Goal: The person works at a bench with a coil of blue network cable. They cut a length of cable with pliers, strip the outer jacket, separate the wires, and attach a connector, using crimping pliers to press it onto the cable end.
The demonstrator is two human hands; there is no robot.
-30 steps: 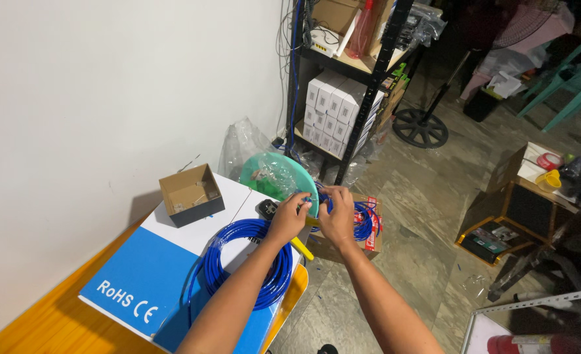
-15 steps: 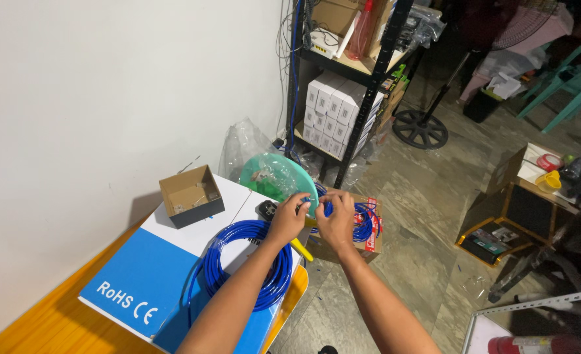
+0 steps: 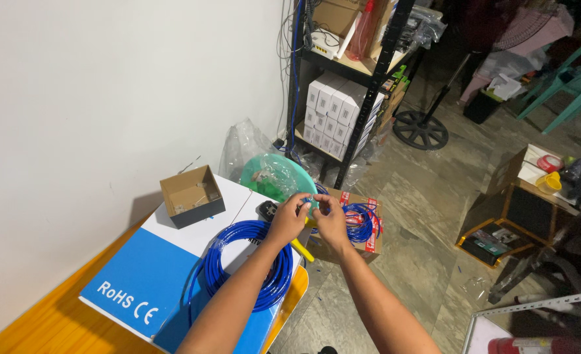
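Observation:
My left hand [image 3: 290, 217] and my right hand [image 3: 330, 219] meet fingertip to fingertip beyond the table's far corner, pinching the end of a blue cable [image 3: 309, 200] between them. The cable's coil [image 3: 245, 262] lies on a blue and white flat box [image 3: 147, 275] under my left forearm. A black and yellow hand tool [image 3: 300, 249] lies on the box below my hands, partly hidden by my left wrist.
A small open cardboard box [image 3: 191, 194] sits on the flat box by the wall. The orange table [image 3: 54, 311] carries it all. Beyond are a green plastic basin [image 3: 267, 174], a floor carton with more blue cable [image 3: 360, 223], a black shelf rack [image 3: 352, 98] and a fan base [image 3: 420, 129].
My right hand has drawn left toward my left hand, so the fingertips now touch at the cable end. The coil and boxes stay put.

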